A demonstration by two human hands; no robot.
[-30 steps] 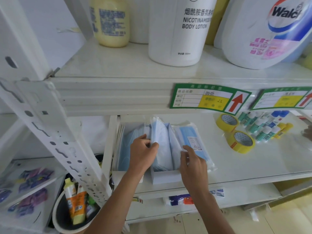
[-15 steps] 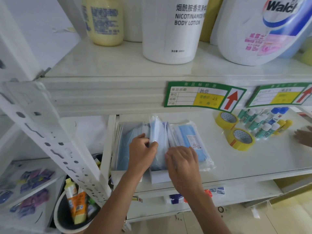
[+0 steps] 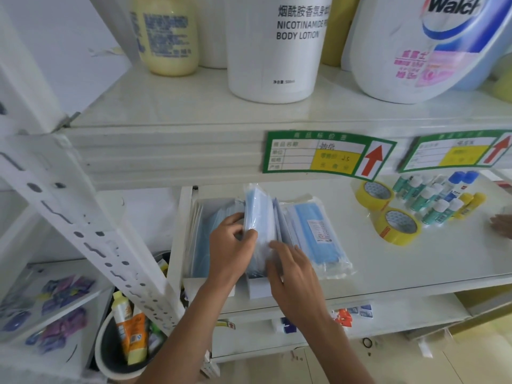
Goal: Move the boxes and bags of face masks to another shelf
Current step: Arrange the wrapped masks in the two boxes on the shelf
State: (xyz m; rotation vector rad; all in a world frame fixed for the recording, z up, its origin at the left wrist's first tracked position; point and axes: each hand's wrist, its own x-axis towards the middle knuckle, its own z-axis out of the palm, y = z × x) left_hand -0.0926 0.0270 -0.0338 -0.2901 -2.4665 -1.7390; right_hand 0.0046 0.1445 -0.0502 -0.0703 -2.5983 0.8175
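Head view. Right hand [image 3: 295,275], a second ago resting on the shelf edge beside the white open-topped cardboard box [image 3: 259,292], now across the box front, fingers spread over the upright clear bag of pale blue face masks [image 3: 259,217]. Left hand [image 3: 231,246] unmoved, thumb and fingers pinching that same bag's left face. Likely meaning: two-handed grip forming, lift out not yet begun, nothing moved to another shelf.

Box contents: several upright mask bags, packed close. Left of the box, a second white box [image 3: 195,236] with more blue masks. Right of the box, leaning against it, a flat clear bag of blue masks [image 3: 315,236] on the white shelf board [image 3: 415,264].

Further right of the box: two yellow tape rolls [image 3: 397,225].
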